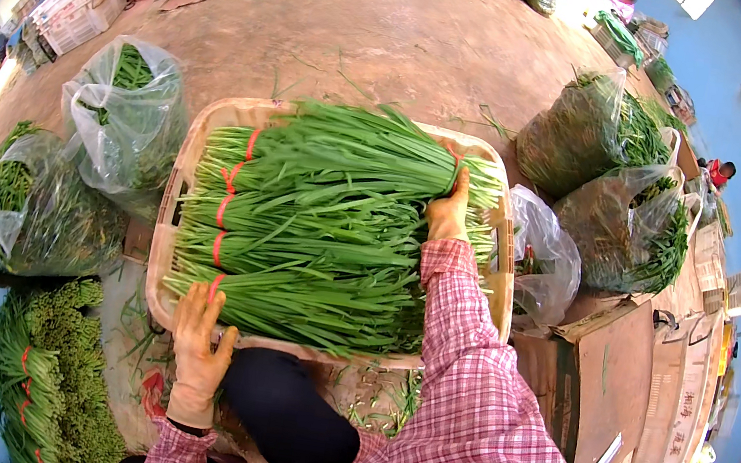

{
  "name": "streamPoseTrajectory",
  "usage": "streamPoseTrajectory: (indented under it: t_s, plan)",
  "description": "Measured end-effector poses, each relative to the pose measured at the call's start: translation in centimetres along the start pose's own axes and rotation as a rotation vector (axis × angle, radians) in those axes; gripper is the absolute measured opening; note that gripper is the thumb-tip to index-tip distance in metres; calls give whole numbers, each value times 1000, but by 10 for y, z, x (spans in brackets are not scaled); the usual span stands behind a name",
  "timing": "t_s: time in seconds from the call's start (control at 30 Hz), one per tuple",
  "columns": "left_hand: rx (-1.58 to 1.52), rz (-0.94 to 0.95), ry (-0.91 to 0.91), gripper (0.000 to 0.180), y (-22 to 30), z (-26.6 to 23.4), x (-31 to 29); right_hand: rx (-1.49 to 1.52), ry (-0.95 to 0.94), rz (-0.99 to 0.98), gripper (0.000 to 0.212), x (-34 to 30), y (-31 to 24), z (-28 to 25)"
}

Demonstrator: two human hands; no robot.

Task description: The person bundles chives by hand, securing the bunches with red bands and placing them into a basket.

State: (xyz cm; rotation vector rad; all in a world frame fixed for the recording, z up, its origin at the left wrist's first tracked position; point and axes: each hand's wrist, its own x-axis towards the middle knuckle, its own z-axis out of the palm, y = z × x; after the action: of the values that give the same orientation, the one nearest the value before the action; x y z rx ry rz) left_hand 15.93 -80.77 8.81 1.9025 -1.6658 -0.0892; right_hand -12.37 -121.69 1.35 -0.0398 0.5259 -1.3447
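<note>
A pale plastic crate [159, 263] in front of me is filled with bundles of long green leaves, like garlic chives, tied with red bands. Most bundles lie with pale stems at the left. The top bundle [358, 149] at the far side has its red band and stems at the right. My right hand [449, 209] is closed on this bundle near its band; some fingers are hidden under the leaves. At the crate's near left corner, my left hand [199, 350] has its fingers stretched out against the rim and the nearest bundle's stems [193, 284], holding nothing.
Clear plastic bags [134, 127] of greens stand at the left, with more bags [583, 134] at the right. Banded greens [39, 365] lie at the lower left. Brown boxes [614, 389] stand at the right. A dark cap [287, 419] covers part of the near floor.
</note>
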Motion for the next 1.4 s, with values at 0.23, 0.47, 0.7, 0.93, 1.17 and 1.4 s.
streamPoseTrajectory:
  t_s: [0.23,0.47,0.7,0.93,1.17,1.4]
  plan:
    - [5,2,20,55,-18,33,9,103,-15,53,51,-1,-4,-1]
    - [93,17,99,37,-19,53,10,-94,-9,151,52,-7,-17,5]
    - [127,-16,75,37,-16,48,11,-1870,-112,-418,44,-61,-62,32]
    - [139,-12,99,38,-14,45,12,-2916,-708,-737,117,-35,-46,68]
    - [155,-29,92,37,-12,44,11,-2594,-729,-764,91,-26,-48,91]
    - [151,-39,86,38,-11,44,10,-1977,-801,136,66,-68,-59,206]
